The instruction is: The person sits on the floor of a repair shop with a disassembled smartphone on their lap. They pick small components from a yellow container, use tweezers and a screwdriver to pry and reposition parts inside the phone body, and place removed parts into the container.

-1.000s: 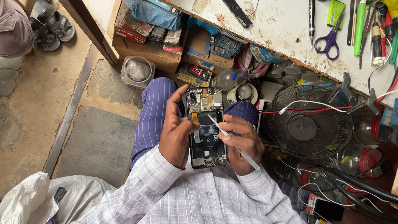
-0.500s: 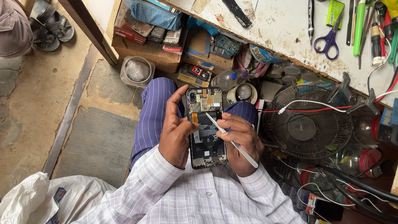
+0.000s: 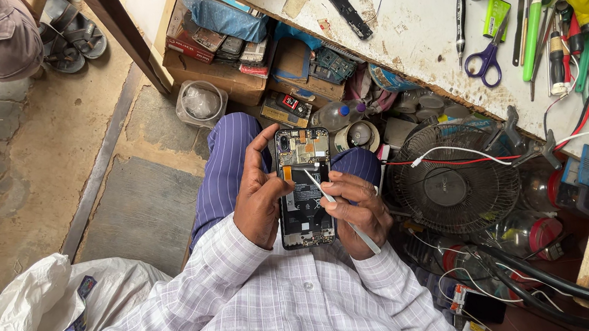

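Phone: you are holding the opened phone (image 3: pixel 304 187) over your lap, back cover off, its circuit boards facing up, below the front edge of the tabletop (image 3: pixel 411 16).
Left hand: your left hand (image 3: pixel 259 196) is cupping the phone's left edge, thumb reaching up along the side; this grip is pressed around the phone body.
Right hand: your right hand (image 3: pixel 357 212) is pinching a thin white tool (image 3: pixel 337 209) like a pen, its tip resting near the middle of the phone's insides.
Doing it well: judging by the tip's spot, you are working at a small part, so keep the tool shallow and push lightly.
Steadying: brace the right fingers on the phone's lower right edge.
Risk: a slip could scratch the board, I judge.
Nearby: the fan (image 3: pixel 454 187) is lying just beside your right hand; the scissors (image 3: pixel 485 60) are on the tabletop, well apart.
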